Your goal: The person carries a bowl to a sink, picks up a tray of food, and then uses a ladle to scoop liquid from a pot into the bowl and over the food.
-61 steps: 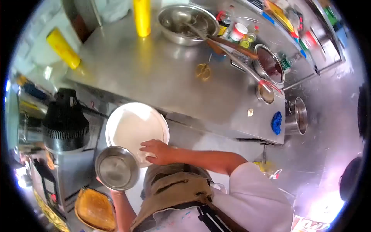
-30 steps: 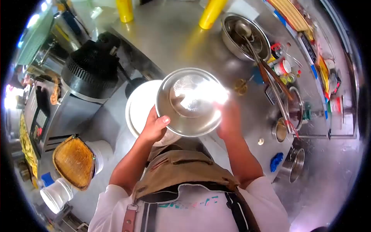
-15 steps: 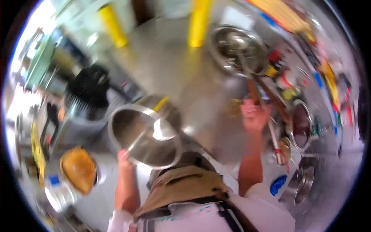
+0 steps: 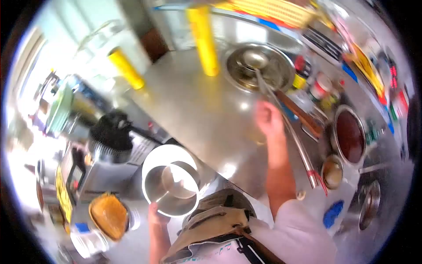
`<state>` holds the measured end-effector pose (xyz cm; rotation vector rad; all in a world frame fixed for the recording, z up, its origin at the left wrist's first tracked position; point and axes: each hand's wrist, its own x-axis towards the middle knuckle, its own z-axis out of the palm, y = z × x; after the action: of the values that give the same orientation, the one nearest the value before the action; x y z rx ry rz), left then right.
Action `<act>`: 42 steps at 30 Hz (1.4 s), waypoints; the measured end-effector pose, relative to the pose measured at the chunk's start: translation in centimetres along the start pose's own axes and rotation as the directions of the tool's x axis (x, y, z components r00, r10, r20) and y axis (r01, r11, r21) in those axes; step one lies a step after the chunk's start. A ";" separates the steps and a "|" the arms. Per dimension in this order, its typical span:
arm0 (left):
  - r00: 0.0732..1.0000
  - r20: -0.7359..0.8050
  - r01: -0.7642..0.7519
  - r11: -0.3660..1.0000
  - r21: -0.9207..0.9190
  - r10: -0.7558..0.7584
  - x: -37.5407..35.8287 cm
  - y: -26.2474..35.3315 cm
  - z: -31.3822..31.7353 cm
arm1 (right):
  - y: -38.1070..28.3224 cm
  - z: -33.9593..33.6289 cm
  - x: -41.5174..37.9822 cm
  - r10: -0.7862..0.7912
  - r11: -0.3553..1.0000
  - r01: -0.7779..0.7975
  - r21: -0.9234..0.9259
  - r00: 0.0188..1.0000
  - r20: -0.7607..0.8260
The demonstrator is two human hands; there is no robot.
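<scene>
My left hand point(image 4: 158, 214) grips the rim of a round steel pot point(image 4: 156, 187), tilted so that its inside faces me. Behind the pot is the white rim of a round container point(image 4: 165, 153), which the pot overlaps in this view. My right hand point(image 4: 269, 118) is over the steel counter, its fingers blurred and curled; I cannot tell whether they hold anything. Close beside it runs the long handle of a ladle point(image 4: 256, 60), whose bowl rests in a wide steel basin point(image 4: 228, 72). A brown wooden handle point(image 4: 303, 115) lies alongside the ladle.
Two yellow cylinders point(image 4: 203, 42) stand at the counter's back. To the right are a pot of dark red contents point(image 4: 350, 136), a small bowl point(image 4: 332, 171) and several jars and bottles point(image 4: 321, 86). A black-covered container point(image 4: 112, 132) and an orange-brown item point(image 4: 109, 215) are at left.
The pot in my left hand has shifted right and down in view, with the white container rim now showing behind it. My right hand has moved left, away from the wooden handle.
</scene>
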<state>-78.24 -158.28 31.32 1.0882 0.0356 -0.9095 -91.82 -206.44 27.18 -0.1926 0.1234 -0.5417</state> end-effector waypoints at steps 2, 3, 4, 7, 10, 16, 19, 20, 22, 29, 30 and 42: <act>0.985 0.131 -0.136 0.968 0.212 0.109 -1.1 -1.5 -3.7 | 2.1 4.0 -1.9 -0.432 0.894 0.328 -0.306 0.813 -0.390; 0.993 0.079 -0.105 0.973 0.205 0.091 -1.6 -1.6 -4.0 | 1.8 3.5 -2.2 -0.366 0.909 0.281 -0.308 0.892 -0.265; 0.999 0.015 -0.048 0.989 0.142 0.046 -2.0 -1.5 -3.3 | 1.1 3.1 -2.3 -0.292 0.948 0.234 -0.217 0.910 -0.295; 0.995 0.040 -0.093 0.995 -0.044 0.095 -3.5 -0.3 -1.6 | 0.5 4.0 -6.5 -0.058 0.994 0.051 -0.097 0.995 -0.078; 0.997 0.070 -0.013 1.000 0.011 0.012 -4.7 -1.0 -3.8 | 3.5 10.1 -15.2 -0.022 0.988 0.013 -0.155 0.998 -0.057; 0.997 0.007 0.076 0.989 0.126 -0.077 -6.9 -2.4 -8.8 | 15.9 19.4 -31.5 -0.305 0.857 0.181 -0.483 0.933 -0.191; 0.988 0.055 0.126 0.964 0.234 -0.142 -7.4 -2.6 -10.1 | 21.7 21.3 -36.1 -0.241 0.814 0.088 -0.574 0.950 -0.197; 0.997 -0.018 0.075 0.975 0.208 -0.073 -7.3 -3.1 -9.7 | 23.0 21.8 -37.5 -0.219 0.800 0.057 -0.597 0.955 -0.202; 0.997 -0.080 -0.001 0.988 0.156 0.013 -9.2 -2.7 -8.3 | 25.1 22.4 -40.2 -0.185 0.782 0.013 -0.623 0.959 -0.212; 0.990 -0.060 -0.109 0.961 0.253 0.128 -12.2 -5.5 -4.9 | 26.9 22.2 -52.1 -0.095 0.753 -0.057 -0.655 0.976 -0.195; 0.986 -0.050 -0.141 0.965 0.220 0.156 -12.2 -7.1 -4.3 | 26.5 21.9 -54.3 -0.090 0.751 -0.059 -0.657 0.978 -0.190; 0.991 0.131 0.001 0.990 0.140 -0.020 -33.2 -21.2 7.1 | 19.5 19.4 -80.3 -0.115 0.729 -0.034 -0.683 0.978 -0.172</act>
<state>-116.38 -146.44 33.79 1.1561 -0.1336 -1.0034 -147.08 -145.21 47.13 -0.8743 0.5284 -0.5397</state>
